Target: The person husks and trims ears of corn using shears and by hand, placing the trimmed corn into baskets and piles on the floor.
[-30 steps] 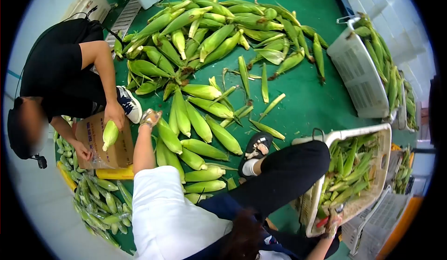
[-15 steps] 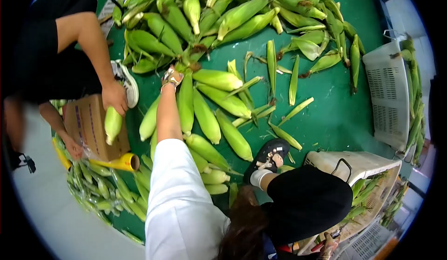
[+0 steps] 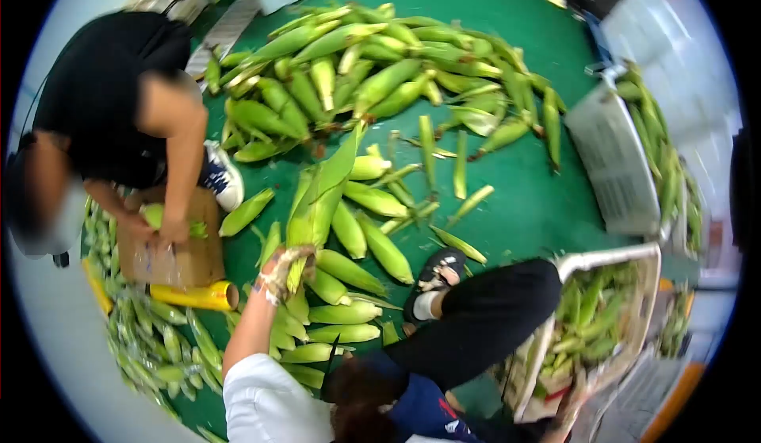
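My left hand (image 3: 285,272), in a patterned glove, grips an ear of corn (image 3: 319,205) in its green husk by one end; its leafy end points up and away from me. Below and right of that hand lies a fan of corn ears (image 3: 345,314) with pale, trimmed-looking ends. At the bottom right, my right hand (image 3: 574,402) is by the rim of a pale crate (image 3: 547,340) holding green husks. It is blurred and its fingers are not clear.
A large corn pile (image 3: 380,70) spreads across the green floor (image 3: 523,213). At left, a co-worker (image 3: 103,86) handles corn over a cardboard box (image 3: 206,245), beside a yellow roll (image 3: 194,295) and wrapped corn (image 3: 151,340). A white crate (image 3: 618,157) stands right.
My left hand has drawn back from the pile toward me, bringing an ear of corn. The co-worker's hands have come together over the box. The camera view has shifted.
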